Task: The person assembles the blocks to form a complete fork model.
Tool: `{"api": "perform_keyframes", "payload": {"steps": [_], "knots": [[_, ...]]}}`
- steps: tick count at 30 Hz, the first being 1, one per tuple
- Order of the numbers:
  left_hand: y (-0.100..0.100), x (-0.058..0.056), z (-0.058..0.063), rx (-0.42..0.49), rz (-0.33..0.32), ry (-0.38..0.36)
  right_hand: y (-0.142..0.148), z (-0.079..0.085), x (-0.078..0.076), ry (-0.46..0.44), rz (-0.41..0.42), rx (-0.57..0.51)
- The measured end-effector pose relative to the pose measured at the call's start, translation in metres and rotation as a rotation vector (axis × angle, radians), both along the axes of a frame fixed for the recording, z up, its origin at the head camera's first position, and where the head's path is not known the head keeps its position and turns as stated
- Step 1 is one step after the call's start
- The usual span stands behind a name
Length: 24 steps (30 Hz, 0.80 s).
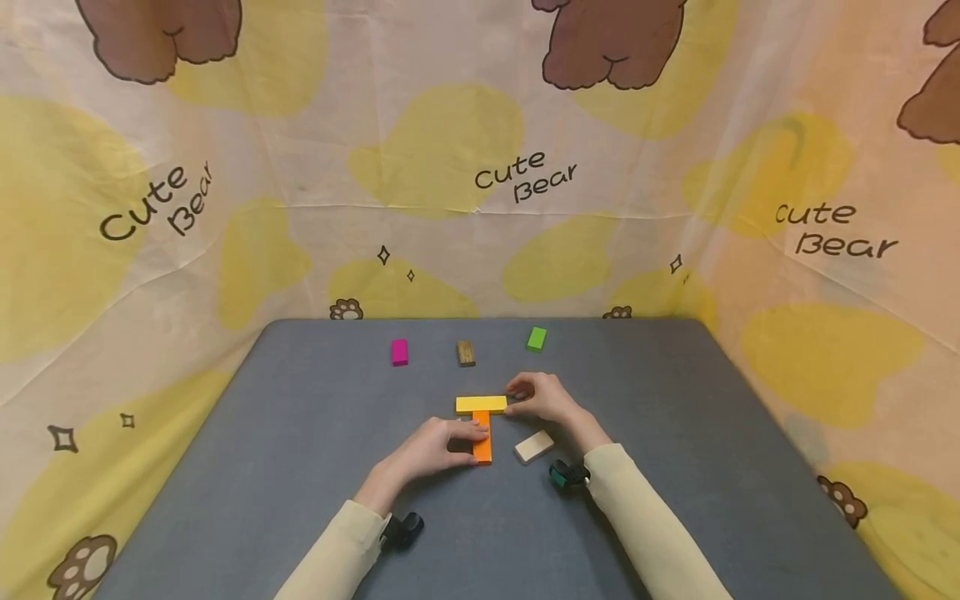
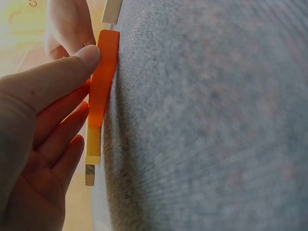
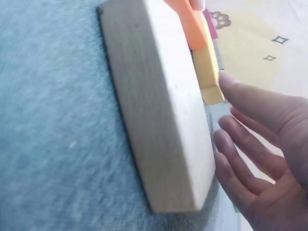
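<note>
An orange block (image 1: 482,450) lies lengthwise on the table, its far end against the middle of a yellow block (image 1: 481,404) lying crosswise, so together they make a T. My left hand (image 1: 438,442) holds the orange block, thumb by its near left edge and fingers over its top. At the yellow block's right end is my right hand (image 1: 546,398); its thumb touches that end, while the other fingers stay loosely bent beside it in the right wrist view. A pale wooden block (image 3: 149,106) lies close to the right hand, untouched.
Across the far part of the grey table (image 1: 315,433) lie a magenta block (image 1: 400,352), a brown wooden block (image 1: 466,353) and a green block (image 1: 536,338). A printed cloth (image 1: 450,150) hangs behind and at the sides.
</note>
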<state>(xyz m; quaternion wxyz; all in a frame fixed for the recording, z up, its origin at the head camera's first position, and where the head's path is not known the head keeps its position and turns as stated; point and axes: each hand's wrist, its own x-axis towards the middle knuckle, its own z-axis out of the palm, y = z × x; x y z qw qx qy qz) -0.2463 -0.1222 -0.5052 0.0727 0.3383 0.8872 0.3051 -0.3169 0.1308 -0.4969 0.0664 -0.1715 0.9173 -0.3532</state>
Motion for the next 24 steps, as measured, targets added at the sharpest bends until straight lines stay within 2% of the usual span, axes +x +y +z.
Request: {"api": "perform_keyframes", "payload": {"steps": [8,15,24], "knots": [[0.0,-0.001,0.001,-0.006,-0.007,0.004,0.008,0.011,0.017,0.045,-0.104,-0.045],[0.0,-0.001,0.003,0.001,0.004,-0.007,0.014,0.018,0.029,0.065,-0.148,-0.029],[0.001,-0.002,0.005,-0.004,0.01,0.023,0.021,0.016,0.047,0.053,-0.187,0.013]]}}
